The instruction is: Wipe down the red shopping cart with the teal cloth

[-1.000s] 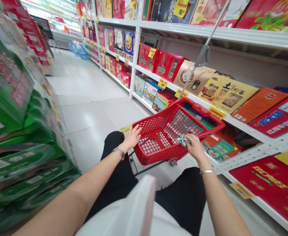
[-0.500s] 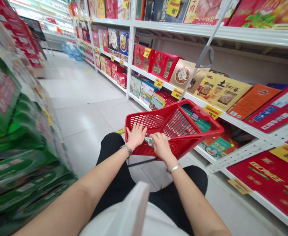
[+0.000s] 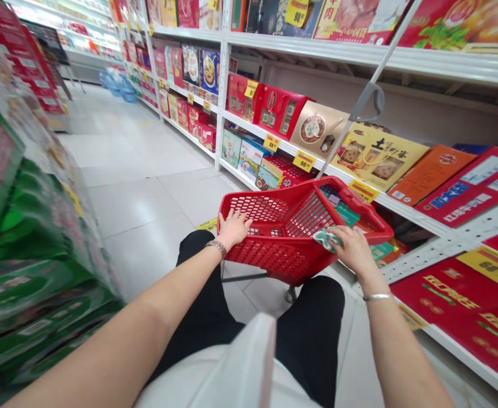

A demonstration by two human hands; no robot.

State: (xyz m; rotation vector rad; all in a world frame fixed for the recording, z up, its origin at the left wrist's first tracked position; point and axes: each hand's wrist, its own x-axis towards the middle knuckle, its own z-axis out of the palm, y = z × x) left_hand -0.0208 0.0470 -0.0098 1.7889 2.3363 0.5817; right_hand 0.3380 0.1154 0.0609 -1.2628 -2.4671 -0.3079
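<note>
A red plastic shopping cart [image 3: 269,255] with perforated walls stands in front of my knees, its long side toward me. My left hand [image 3: 234,228] rests on the near rim at the cart's left end, fingers stretched out. On the right part of the near rim, my right hand [image 3: 353,247] grips a crumpled pale green and white cloth [image 3: 326,239] pressed against the red plastic. Part of the cloth is hidden under the fingers. Inside the cart, a slanted perforated panel [image 3: 311,215] divides off the right end.
White shelves [image 3: 371,50] of boxed goods run along the right. A thin grey pole [image 3: 391,48] with a loop rises behind the cart. Green packages [image 3: 40,283] are stacked close on my left. Tiled floor [image 3: 133,207] stretches between, with blue water jugs [image 3: 125,90] farther off.
My right hand has moved right along the near rim with the cloth, away from my left hand. My left hand stays near the cart's left end.
</note>
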